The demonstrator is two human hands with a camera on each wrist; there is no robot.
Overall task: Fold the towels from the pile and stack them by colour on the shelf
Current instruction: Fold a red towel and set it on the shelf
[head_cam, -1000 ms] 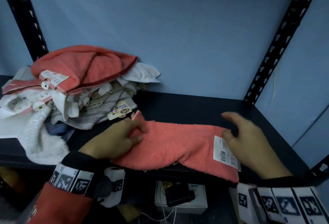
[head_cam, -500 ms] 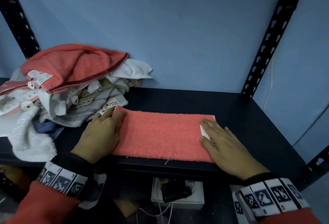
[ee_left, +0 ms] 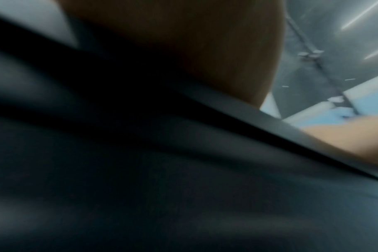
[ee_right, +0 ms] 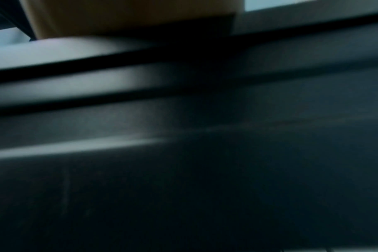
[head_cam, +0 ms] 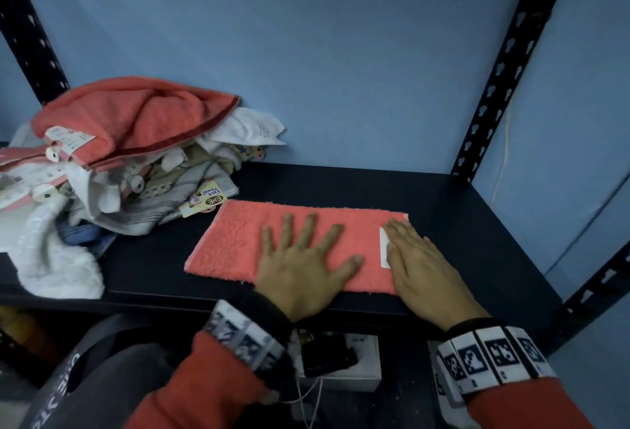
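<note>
First coral towel mid-fold; pile untouched, no stack yet.

Nearest: left hand (head_cam: 300, 271) lay flat on the coral towel (head_cam: 235, 241), fingers (head_cam: 308, 227) spread and straight; right hand (head_cam: 422, 268) pressed its right end by the white tag (head_cam: 384, 247), fingers straight and together. Towel was a long strip near the shelf (head_cam: 443, 196) front edge, so likely one or two folds remained. Further back left, the pile (head_cam: 112, 162) sat unsorted: coral, white, striped. Wrist views too dark to use.
</note>
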